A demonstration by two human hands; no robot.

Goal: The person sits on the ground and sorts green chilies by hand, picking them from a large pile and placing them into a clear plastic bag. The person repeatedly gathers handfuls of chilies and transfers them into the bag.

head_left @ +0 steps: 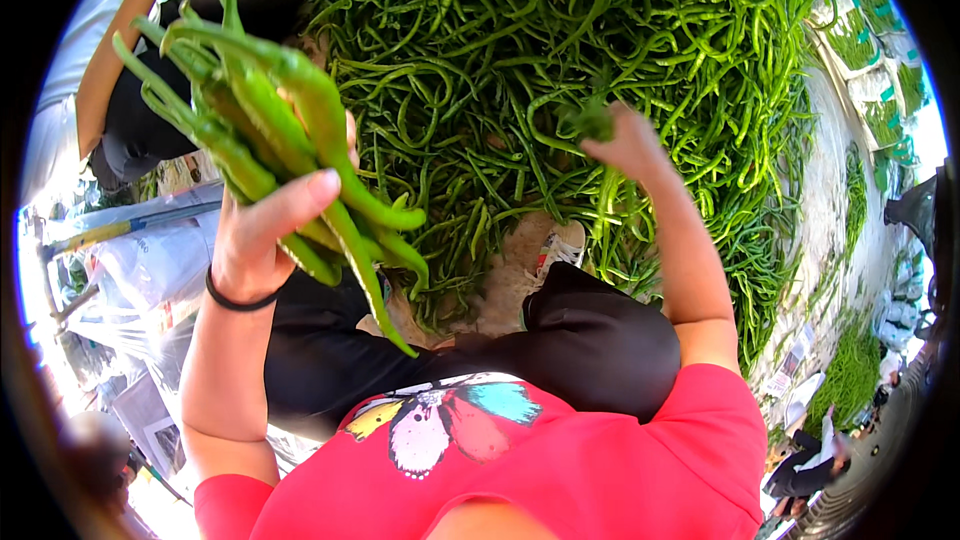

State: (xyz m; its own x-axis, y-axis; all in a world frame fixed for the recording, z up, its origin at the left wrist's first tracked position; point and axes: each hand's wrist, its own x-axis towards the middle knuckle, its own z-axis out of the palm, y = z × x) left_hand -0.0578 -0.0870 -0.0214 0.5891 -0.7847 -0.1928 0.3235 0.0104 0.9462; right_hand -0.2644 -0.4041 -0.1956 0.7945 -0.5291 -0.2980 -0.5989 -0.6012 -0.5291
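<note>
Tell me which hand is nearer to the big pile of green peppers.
Right. The right hand is over the pile; the left hand is held up toward its left side, gripping a bunch of green peppers.

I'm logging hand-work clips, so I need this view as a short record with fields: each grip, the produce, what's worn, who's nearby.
Left grip: holds a bunch of long green chili peppers, stems mostly toward the upper left
Right grip: blurred, over the pile; something green at its fingertips, hold unclear
Produce: large pile of green chili peppers in front of the person
Worn: black wristband on the left wrist, red top with a colourful print, black trousers
Nearby: another person's arm, upper left
</note>
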